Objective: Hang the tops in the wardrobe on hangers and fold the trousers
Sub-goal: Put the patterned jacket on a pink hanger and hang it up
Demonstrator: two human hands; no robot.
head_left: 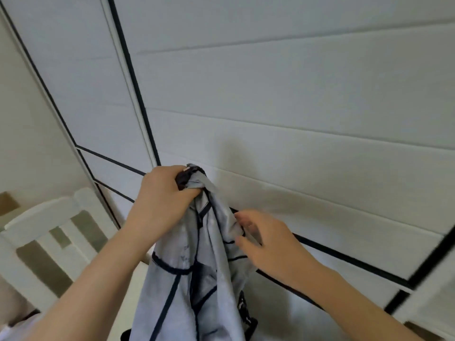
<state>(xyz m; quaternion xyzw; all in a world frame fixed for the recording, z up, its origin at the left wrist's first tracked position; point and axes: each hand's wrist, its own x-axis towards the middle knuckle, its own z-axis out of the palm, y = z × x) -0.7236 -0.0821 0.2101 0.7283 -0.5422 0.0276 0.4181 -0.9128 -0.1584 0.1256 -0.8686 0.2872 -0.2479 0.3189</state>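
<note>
Wardrobe doors [283, 99], white panels with black seams, stand closed across nearly everything in front of you. Against them hangs a pale blue garment [197, 279] with dark piping. Its long axis runs vertically, with the bunched top end up at your fist and the loose cloth falling past the bottom edge of the view. Whether it is a top or trousers I cannot tell. Both your forearms reach up from below. Your left hand [162, 195] is clenched round the gathered top. Your right hand [266, 244] is lower, fingers loosely spread at the cloth's right edge, gripping nothing. A white chair [49, 217] sits lower left.
</note>
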